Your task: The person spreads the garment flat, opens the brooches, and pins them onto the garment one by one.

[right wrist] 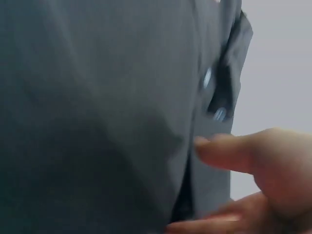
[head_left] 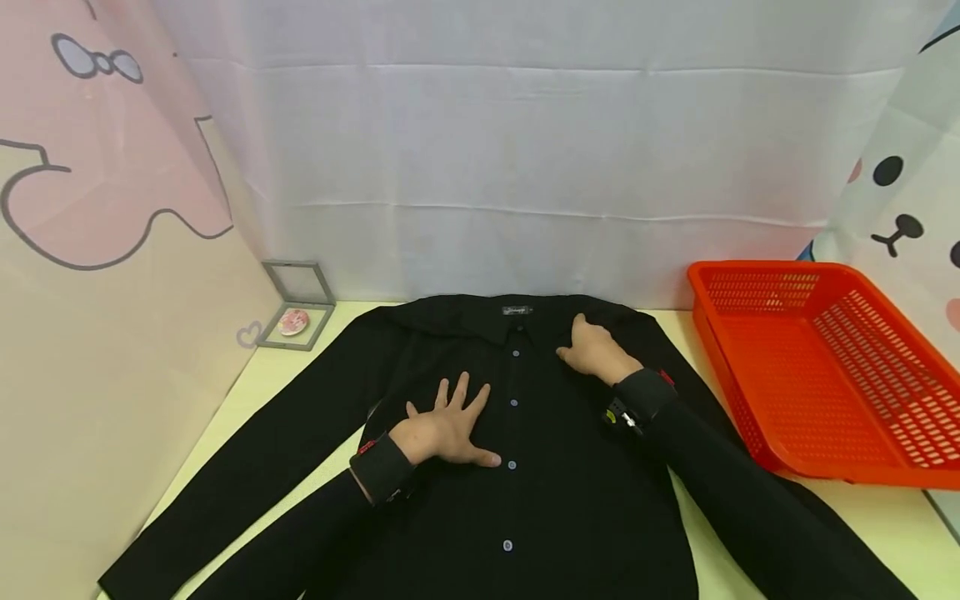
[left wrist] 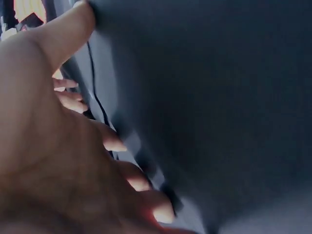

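A black button-up shirt [head_left: 600, 517] lies spread with its collar toward the back wall. Pale buttons run down its front, and a small label [head_left: 516, 310] shows inside the collar. My left hand [head_left: 442, 429] rests on the chest, fingers spread and straight, thumb beside the button placket. In the left wrist view, the fingers of that hand [left wrist: 63, 131] lie along the dark cloth. Close to the collar's right side, my right hand [head_left: 596, 348] touches the cloth with thumb and forefinger apart. The right wrist view shows the thumb [right wrist: 229, 151] clear of the lower fingers.
An orange-red plastic basket [head_left: 825, 375] stands at the right, beside the shirt's shoulder. At the back left is an open grey-framed box [head_left: 300, 304] with a round pink item [head_left: 293, 322] in it. The shirt's sleeve [head_left: 247, 467] stretches toward the front left. Printed curtains [head_left: 525, 150] enclose the pale table.
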The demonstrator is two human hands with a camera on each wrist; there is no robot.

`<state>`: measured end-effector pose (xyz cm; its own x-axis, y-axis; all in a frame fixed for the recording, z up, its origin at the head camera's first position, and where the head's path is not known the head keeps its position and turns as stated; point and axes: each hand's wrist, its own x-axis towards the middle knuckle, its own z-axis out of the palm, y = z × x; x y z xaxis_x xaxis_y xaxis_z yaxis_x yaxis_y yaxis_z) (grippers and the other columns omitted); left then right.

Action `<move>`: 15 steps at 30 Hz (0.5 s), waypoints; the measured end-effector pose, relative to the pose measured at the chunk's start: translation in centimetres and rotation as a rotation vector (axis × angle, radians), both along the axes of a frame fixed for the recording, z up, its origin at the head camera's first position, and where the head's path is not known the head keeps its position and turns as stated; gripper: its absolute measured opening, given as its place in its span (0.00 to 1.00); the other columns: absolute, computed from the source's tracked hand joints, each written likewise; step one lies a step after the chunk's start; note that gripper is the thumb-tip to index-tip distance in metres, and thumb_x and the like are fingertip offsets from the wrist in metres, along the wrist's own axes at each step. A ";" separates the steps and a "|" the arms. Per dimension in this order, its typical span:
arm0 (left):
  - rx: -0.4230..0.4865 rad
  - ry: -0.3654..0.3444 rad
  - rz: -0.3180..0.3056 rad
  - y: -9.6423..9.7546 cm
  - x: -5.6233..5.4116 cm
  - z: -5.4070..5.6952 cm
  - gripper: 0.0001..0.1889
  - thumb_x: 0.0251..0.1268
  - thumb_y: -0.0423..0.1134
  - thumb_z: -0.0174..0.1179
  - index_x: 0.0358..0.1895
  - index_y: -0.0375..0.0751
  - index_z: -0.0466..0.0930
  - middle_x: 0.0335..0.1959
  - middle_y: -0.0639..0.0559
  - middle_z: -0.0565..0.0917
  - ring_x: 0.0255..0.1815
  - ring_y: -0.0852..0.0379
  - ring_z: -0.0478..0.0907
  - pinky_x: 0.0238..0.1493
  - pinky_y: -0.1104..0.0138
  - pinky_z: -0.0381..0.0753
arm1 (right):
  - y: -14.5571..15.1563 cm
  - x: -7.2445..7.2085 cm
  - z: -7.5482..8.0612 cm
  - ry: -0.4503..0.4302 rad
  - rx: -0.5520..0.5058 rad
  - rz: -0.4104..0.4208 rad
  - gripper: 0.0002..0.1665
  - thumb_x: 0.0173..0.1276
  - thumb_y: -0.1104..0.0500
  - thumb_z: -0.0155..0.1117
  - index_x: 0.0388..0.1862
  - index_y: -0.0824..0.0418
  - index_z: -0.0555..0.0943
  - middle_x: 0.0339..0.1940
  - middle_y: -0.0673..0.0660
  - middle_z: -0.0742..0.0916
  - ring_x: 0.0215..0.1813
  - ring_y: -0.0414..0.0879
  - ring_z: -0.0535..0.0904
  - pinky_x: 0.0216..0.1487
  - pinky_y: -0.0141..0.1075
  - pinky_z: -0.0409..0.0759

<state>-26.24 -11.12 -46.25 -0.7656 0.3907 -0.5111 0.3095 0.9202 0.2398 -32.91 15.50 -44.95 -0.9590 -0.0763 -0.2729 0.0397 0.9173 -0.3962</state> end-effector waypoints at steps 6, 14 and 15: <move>-0.045 0.028 -0.008 1.1 1.5 0.0 0.58 0.56 0.75 0.64 0.85 0.64 0.42 0.87 0.46 0.34 0.86 0.34 0.34 0.69 0.21 0.51 | -1.4 3.7 0.2 -0.236 0.149 0.120 0.62 0.71 0.33 0.64 0.85 0.66 0.46 0.82 0.79 0.48 0.80 0.81 0.42 0.76 0.75 0.48; 0.276 0.412 0.047 -3.1 -1.1 0.4 0.29 0.71 0.56 0.65 0.67 0.42 0.77 0.61 0.38 0.80 0.54 0.40 0.81 0.47 0.48 0.84 | -0.5 4.9 -0.5 -0.300 0.149 0.103 0.68 0.68 0.28 0.63 0.87 0.57 0.36 0.83 0.73 0.35 0.78 0.84 0.30 0.69 0.83 0.45; 0.301 0.477 0.087 -4.2 -1.8 0.4 0.25 0.73 0.53 0.64 0.64 0.40 0.79 0.56 0.38 0.80 0.49 0.41 0.81 0.42 0.51 0.84 | -0.4 4.9 -0.5 -0.307 0.147 0.105 0.69 0.68 0.28 0.63 0.87 0.57 0.35 0.83 0.73 0.34 0.78 0.84 0.30 0.69 0.82 0.44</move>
